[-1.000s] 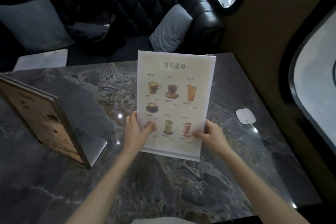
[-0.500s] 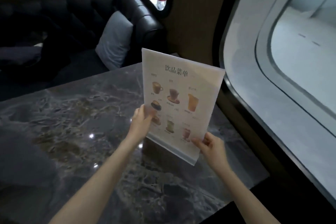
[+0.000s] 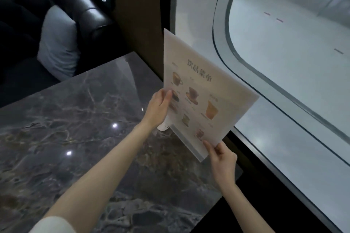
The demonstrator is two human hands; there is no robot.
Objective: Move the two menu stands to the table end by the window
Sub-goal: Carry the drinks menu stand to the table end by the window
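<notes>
With the left hand (image 3: 160, 107) and right hand (image 3: 220, 157) each gripping an edge, the menu stand (image 3: 204, 98) hung tilted above the table (image 3: 75, 138) end by the window (image 3: 284, 53); lowering it level would seat the base flat.

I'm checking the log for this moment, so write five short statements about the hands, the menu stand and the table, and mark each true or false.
1. Both hands hold the menu stand. True: the left hand grips its left edge and the right hand its lower right corner.
2. The menu stand lies flat on the table. False: it is held up, tilted toward the window.
3. The menu shows pictures of drinks. True.
4. A second menu stand is on the table. False: none is in view.
5. The grey cushion lies on the table. False: it leans on the dark sofa beyond it.
</notes>
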